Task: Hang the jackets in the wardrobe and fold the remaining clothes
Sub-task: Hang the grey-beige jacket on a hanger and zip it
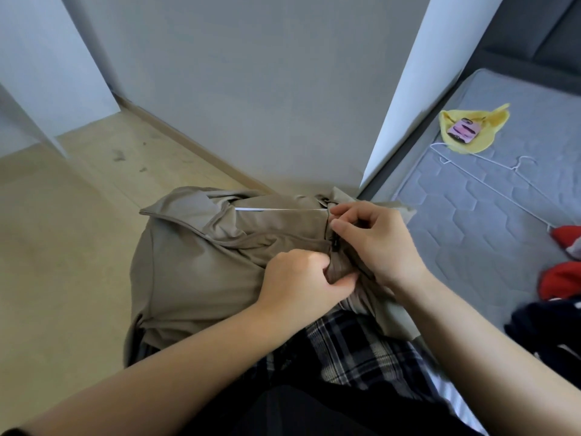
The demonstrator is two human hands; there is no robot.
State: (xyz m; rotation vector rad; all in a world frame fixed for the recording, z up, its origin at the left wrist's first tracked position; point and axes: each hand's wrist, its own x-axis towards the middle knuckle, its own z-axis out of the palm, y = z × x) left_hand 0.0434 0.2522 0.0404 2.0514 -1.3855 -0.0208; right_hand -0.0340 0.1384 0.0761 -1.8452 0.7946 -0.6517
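Both hands work close together on the beige jacket (195,272) in your lap: your left hand (301,278) grips fabric below the zipper (334,243), which runs away from you, and your right hand (371,240) pinches it above.

Smooth matt beige cloth jacket (201,272)

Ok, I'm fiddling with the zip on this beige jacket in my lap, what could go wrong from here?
The left hand bunches the beige jacket right beside the zipper, where the right hand pinches it; loose cloth could well jam in the teeth. Also, much of the jacket hangs off your lap over the floor, which shows dusty smudges, so it may slip down and pick up dirt.
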